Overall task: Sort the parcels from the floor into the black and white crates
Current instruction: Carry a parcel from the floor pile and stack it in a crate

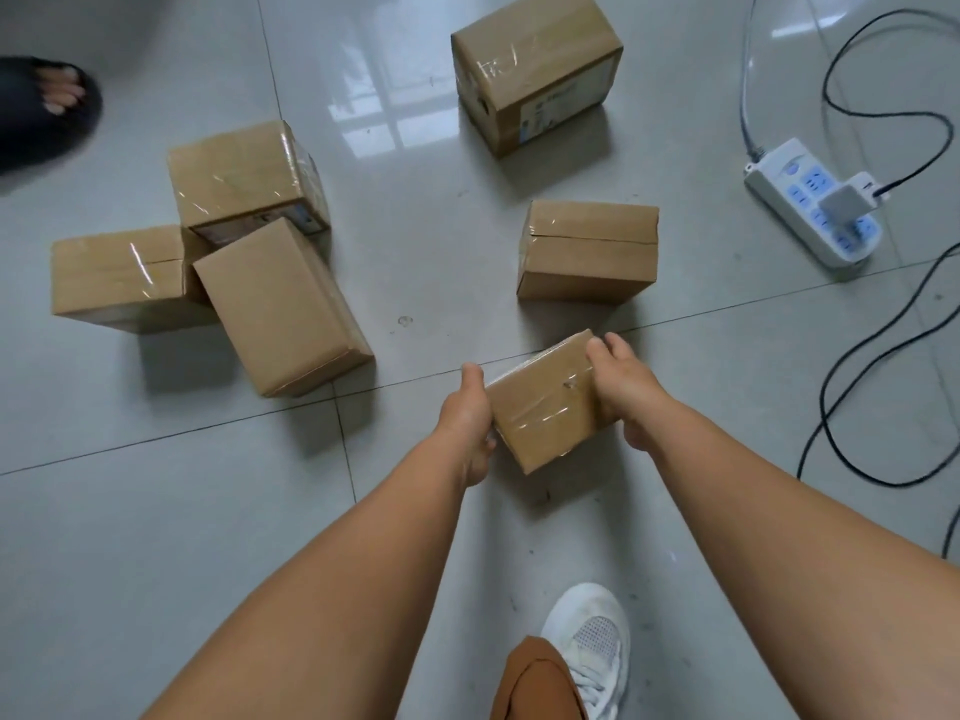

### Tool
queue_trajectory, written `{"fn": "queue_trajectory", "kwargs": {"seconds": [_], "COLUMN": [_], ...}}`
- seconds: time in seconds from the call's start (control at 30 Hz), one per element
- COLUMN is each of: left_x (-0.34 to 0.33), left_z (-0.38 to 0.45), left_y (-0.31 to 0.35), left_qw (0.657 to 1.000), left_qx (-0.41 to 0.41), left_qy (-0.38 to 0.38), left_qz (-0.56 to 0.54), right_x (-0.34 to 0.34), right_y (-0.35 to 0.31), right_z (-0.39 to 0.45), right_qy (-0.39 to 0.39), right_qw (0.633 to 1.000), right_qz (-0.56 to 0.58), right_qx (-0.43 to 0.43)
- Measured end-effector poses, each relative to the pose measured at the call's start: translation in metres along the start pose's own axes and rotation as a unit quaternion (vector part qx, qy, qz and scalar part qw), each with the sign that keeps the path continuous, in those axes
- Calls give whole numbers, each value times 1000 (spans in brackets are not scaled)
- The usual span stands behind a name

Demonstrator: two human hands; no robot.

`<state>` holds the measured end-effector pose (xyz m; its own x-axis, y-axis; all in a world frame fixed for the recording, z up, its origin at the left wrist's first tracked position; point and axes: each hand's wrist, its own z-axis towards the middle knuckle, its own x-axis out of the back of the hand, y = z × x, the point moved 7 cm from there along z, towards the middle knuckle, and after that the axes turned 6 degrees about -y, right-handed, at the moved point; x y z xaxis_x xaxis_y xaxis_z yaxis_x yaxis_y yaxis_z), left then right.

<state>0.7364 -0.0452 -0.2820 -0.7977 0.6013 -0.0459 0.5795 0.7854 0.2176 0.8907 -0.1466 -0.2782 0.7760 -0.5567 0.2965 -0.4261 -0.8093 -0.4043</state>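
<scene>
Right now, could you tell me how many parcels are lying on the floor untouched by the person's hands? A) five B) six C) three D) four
A: five parcels lie free, three clustered at left, one at the top and one in the middle, while the left hand and right hand grip a sixth parcel.
</scene>
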Motion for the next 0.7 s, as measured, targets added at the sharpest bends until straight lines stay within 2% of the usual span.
{"fn": "queue_trajectory", "kwargs": {"seconds": [0.2,0.37,0.57,0.7], "left_x": [22,47,85,111], "left_z": [-59,-144,-280,-366], "left_y": [17,57,118,144], "left_qw": [999,995,978,974], "left_qx": [-26,-99,-205,-218], "left_qy": [17,13,23,-2], "left_qz": [-14,-18,-16,-59], "right_x": [4,4,11,13], "right_y": [-23,-72,-149,-199], "right_z": [-54,-138,-260,-342], "right_qy": [30,18,2,-5], "right_qw": [998,993,987,975], "right_qz": [58,114,141,173], "right_qx": [-10,6,80,138]}}
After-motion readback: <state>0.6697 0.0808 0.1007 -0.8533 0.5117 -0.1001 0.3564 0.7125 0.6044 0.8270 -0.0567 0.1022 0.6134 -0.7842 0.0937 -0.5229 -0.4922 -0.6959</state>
